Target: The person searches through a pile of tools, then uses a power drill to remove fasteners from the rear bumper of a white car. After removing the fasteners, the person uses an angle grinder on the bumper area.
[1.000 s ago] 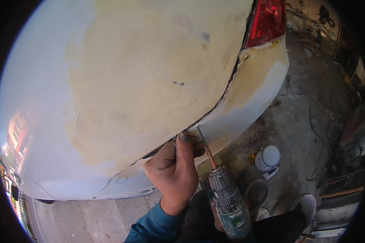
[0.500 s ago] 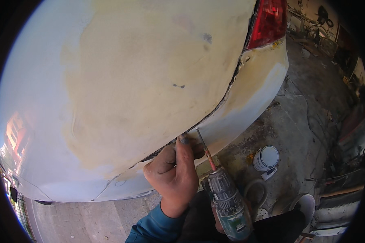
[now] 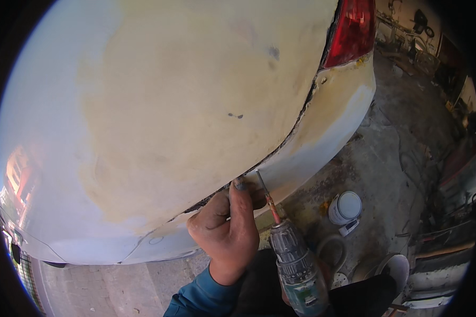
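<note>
Along the gap between a car's rear side panel [image 3: 174, 116] and its bumper [image 3: 307, 137], my left hand [image 3: 227, 227] is closed, thumb and fingers pinched together. Its thumb tip touches the bumper's upper edge, and whatever lies between the fingers is hidden. Just to the right, a worn cordless drill [image 3: 296, 264] points up at the bumper in my right hand [image 3: 325, 272], which is mostly hidden behind the tool. A long thin drill bit [image 3: 263, 186] reaches from its chuck, the tip at or very near the bumper surface close to the gap.
A red tail light [image 3: 350, 34] sits above the bumper. On the stained concrete floor [image 3: 375, 164] stand a white paint can [image 3: 347, 206], a small light-coloured box [image 3: 349, 227] and a white bucket [image 3: 397, 269]. Loose parts lie at the far right.
The drill body has swung slightly left, while its bit tip stays near the same spot on the bumper. My left hand keeps its place.
</note>
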Demonstrator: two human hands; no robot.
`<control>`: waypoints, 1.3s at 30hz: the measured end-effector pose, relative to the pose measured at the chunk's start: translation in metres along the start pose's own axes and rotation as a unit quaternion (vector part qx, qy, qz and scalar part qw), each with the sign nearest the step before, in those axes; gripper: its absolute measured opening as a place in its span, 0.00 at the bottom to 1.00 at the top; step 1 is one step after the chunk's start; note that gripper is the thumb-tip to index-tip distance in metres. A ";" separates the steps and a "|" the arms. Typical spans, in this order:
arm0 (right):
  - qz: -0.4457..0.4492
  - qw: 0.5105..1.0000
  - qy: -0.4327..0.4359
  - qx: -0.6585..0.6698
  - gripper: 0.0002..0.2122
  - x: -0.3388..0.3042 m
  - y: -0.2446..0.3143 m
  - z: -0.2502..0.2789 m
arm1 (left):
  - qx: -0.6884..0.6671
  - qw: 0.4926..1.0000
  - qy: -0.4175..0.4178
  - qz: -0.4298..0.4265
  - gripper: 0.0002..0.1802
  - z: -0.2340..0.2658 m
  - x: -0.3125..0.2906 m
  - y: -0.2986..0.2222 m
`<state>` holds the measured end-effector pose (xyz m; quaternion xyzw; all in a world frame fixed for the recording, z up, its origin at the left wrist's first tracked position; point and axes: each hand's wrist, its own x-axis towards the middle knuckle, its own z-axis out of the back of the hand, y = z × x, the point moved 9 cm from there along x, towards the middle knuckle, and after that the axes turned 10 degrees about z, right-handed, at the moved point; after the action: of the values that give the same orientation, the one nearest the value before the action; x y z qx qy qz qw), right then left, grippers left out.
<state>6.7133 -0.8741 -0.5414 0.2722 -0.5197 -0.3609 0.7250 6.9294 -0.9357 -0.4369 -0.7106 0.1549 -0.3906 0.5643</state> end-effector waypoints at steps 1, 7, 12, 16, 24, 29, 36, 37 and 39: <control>-0.006 1.000 -0.004 0.013 0.16 0.000 0.000 0.001 | -0.007 1.000 -0.002 -0.003 0.22 -0.002 0.000 -0.002; -0.015 0.998 -0.023 0.048 0.16 0.006 0.000 0.007 | -0.002 1.000 0.000 -0.006 0.21 -0.001 -0.001 -0.004; 0.022 0.999 -0.028 -0.010 0.17 0.016 0.014 0.016 | -0.016 1.000 -0.006 -0.004 0.21 -0.003 -0.001 -0.005; 0.028 0.996 -0.034 -0.074 0.17 0.015 0.020 0.016 | -0.003 1.000 -0.005 -0.018 0.21 -0.002 0.000 -0.006; 0.029 0.998 -0.023 -0.059 0.18 0.022 0.024 0.019 | 0.011 0.999 -0.008 -0.040 0.23 0.000 0.001 -0.007; 0.040 0.996 -0.028 -0.079 0.17 0.028 0.031 0.019 | 0.048 0.998 0.026 -0.014 0.20 -0.001 -0.002 -0.003; 0.031 0.992 -0.030 -0.114 0.14 0.032 0.036 0.024 | 0.040 0.998 0.043 -0.020 0.20 -0.004 -0.001 -0.005; 0.036 0.992 -0.043 -0.117 0.12 0.032 0.034 0.023 | 0.041 0.998 0.040 -0.020 0.20 -0.003 -0.001 -0.005; 0.039 0.990 -0.054 -0.125 0.11 0.032 0.032 0.023 | 0.041 0.998 0.038 -0.016 0.20 -0.002 -0.001 -0.004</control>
<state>6.7052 -0.8811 -0.4917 0.1389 -0.5191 -0.4084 0.7379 6.9265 -0.9348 -0.4332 -0.6740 0.1488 -0.4327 0.5799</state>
